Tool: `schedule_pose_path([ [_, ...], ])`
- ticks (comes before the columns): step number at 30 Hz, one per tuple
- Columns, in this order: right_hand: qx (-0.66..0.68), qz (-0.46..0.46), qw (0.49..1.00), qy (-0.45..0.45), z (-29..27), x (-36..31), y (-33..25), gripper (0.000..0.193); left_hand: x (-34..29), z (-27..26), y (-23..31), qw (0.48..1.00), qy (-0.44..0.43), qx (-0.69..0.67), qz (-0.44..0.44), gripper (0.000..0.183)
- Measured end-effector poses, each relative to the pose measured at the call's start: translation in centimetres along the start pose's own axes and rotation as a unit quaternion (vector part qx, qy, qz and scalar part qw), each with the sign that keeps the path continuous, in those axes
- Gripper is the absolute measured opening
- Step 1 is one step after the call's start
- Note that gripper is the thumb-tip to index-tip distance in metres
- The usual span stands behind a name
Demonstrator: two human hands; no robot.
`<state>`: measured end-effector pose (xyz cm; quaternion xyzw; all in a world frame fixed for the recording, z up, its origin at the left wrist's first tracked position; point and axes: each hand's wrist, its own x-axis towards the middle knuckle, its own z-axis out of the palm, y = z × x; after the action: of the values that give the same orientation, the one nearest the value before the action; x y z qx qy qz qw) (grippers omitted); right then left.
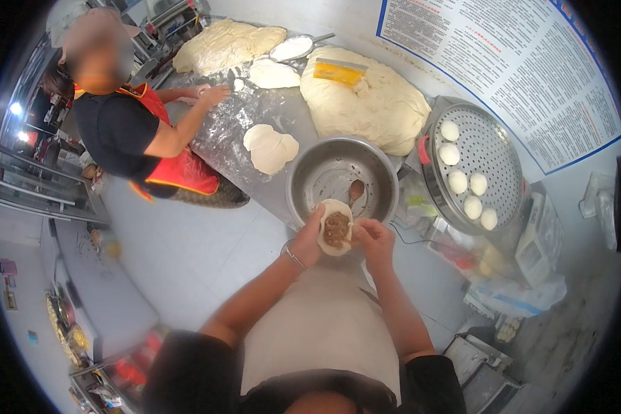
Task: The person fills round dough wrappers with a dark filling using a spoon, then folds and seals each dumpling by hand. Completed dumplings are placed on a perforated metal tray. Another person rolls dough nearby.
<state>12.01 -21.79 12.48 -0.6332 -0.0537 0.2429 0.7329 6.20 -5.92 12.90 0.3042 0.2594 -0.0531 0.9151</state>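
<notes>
A round dough wrapper (329, 247) with brown meat filling (336, 229) on it rests in my left hand (308, 239), whose fingers curl around its left side. At the right rim of the wrapper, my right hand (375, 241) pinches the dough edge between thumb and fingers. Just beyond both hands stands a large steel bowl (295, 181), with smears of filling inside and a wooden spoon (356, 190) leaning in it. A pile of flat dough wrappers (270, 148) lies left of the bowl on the floured table (238, 127).
To the right, a perforated steamer tray (498, 165) carries several white buns (457, 181). Large dough masses (376, 103) lie at the back, one under a yellow scraper (339, 71). A flour scoop (293, 48) sits between them. At left, a co-worker (127, 124) handles dough at the table.
</notes>
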Motion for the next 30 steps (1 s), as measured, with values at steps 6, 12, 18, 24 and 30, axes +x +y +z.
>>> schedule_pose_path([
  [6, 0.002, 0.000, 1.000, -0.009, -0.2, 0.6, 0.0, 0.013, -0.5, 0.6, 0.0, 0.999, -0.037, 0.035, -0.009, 0.052],
  [12, -0.050, -0.016, 0.996, -0.074, -1.1, 1.2, 0.3, 0.015, -0.5, -0.1, 0.0, 0.996, -0.066, 0.037, -0.038, 0.048],
  [18, -0.063, -0.044, 0.995, -0.058, -0.9, 1.3, 0.1, 0.017, -0.6, -0.4, 0.2, 0.995, -0.077, 0.059, -0.024, 0.037],
  [24, -0.189, -0.111, 0.970, -0.109, -1.4, 1.8, 0.1, 0.022, 0.2, -1.9, 0.0, 0.988, -0.112, 0.086, -0.055, 0.039],
  [30, -0.243, -0.143, 0.950, -0.134, -0.8, 1.9, -1.7, 0.016, 0.3, -1.8, 0.7, 0.976, -0.080, 0.168, -0.110, 0.041],
])
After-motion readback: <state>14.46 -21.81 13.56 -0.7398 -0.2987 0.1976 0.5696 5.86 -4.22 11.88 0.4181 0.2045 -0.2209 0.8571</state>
